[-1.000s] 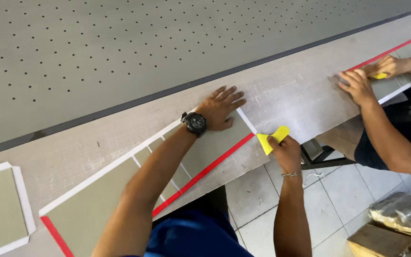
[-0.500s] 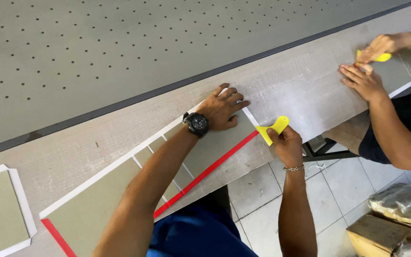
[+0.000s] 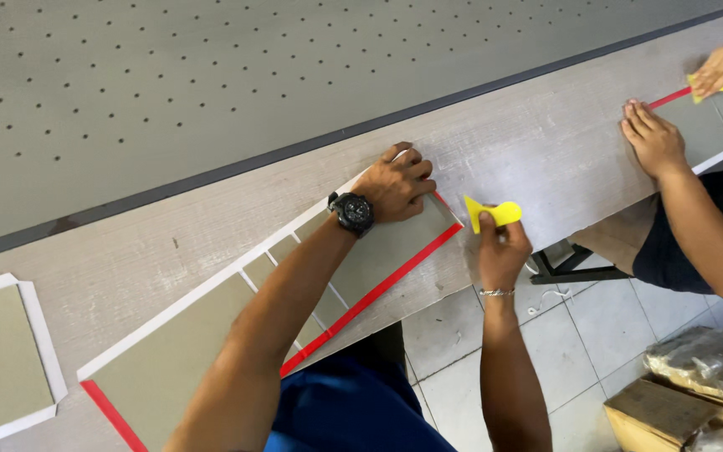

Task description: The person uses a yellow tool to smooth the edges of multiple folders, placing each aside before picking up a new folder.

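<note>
Board strip (image 3: 378, 251), grey, thin and flat, edged with red tape (image 3: 378, 289) and white border, lying along wooden bench (image 3: 537, 151) near its front edge. Probably light and fairly stiff, apt to slide unless pinned; best pressed flat from above, not pinched. Left hand (image 3: 395, 184) spread on its far corner, holding it down, wearing black watch (image 3: 353, 212). Right hand (image 3: 502, 251) clenched on small yellow scraper (image 3: 491, 213), just off the strip's end. Co-worker's hands (image 3: 654, 138) further right on a similar piece. Brown cardboard box (image 3: 654, 414) and plastic-wrapped bundle (image 3: 713, 368) on tiled floor, bottom right.
</note>
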